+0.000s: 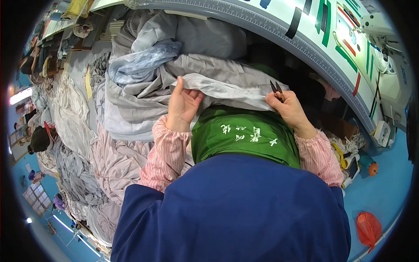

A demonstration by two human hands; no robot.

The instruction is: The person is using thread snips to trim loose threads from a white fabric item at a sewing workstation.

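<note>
My left hand (pixel 183 105) pinches the grey fabric's folded edge (pixel 227 89), which runs left to right across my lap to my right hand (pixel 290 111), fingers closed around small thread snips (pixel 276 90), blades pointing away at that edge.

bright, even light | soft shadows | sharp centre | fisheye bending, dark rim

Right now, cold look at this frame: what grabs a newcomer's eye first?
The two hands at centre: the left hand pinches the edge of a grey fabric sheet, the right hand holds small thread snips against it. Below them lies a green apron; heaps of pale cloth fill the left side.
</note>
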